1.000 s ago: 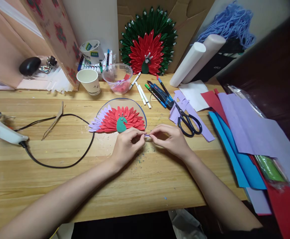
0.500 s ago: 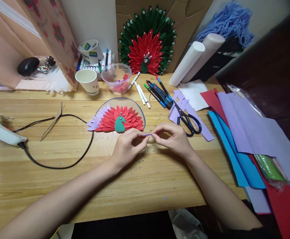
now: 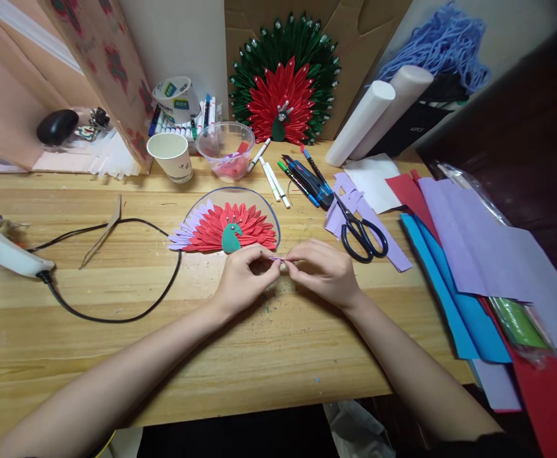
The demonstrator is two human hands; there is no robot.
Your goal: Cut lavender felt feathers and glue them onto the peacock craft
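My left hand and my right hand meet at the middle of the wooden table, fingertips pinched together on a small lilac paper strip. Just beyond them lies a half-round peacock craft with red petals, lilac feathers on its left side and a green body. Black scissors lie on lilac paper scraps to the right of my right hand.
A glue gun with a black cord lies at the left. A paper cup, clear bowl, several markers and a finished green-red peacock stand behind. Coloured sheets are stacked at the right, white rolls behind them.
My fingertips have drawn closer together on the lilac strip, which shows less between them now. Nothing else on the table has moved.
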